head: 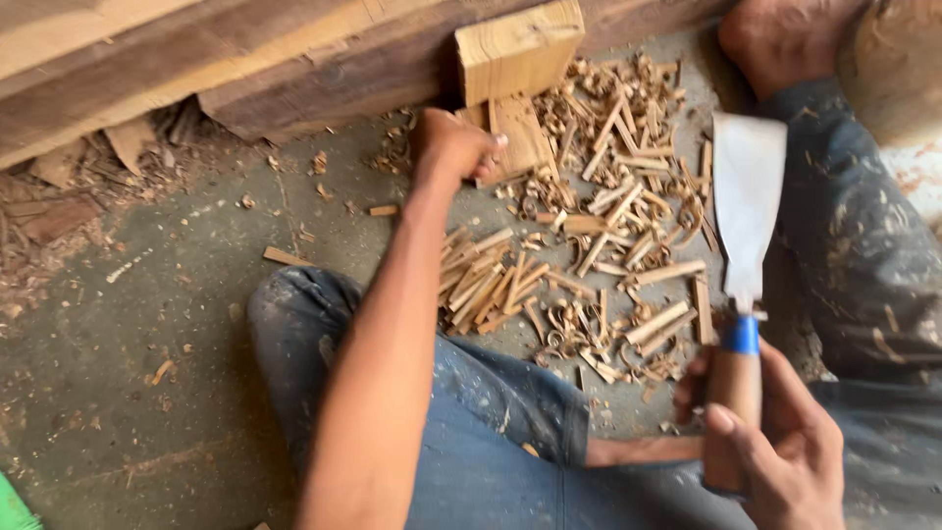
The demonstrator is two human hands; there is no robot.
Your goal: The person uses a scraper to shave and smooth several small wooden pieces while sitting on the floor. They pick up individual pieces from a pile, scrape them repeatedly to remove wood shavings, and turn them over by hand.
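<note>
Wood chips [589,265] everywhere, lol. Left hand [456,147] is wrapped tight around a small wood block [520,132], just below a bigger block [518,49]. Right hand [775,442] grips the wooden handle of a wide-bladed knife [748,211], blade pointing away. Block looks light and stiff; I'd hold its near end, clear of the edge.

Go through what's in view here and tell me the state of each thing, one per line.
Left hand: closed on the small pale wood block.
Small pale wood block: propped on the floor against a larger block.
Right hand: grip closed on the wooden handle.
Broad-bladed steel chopper: raised, blade pointing away.
Pile of split wood sticks and shavings: scattered loose on the floor.
</note>
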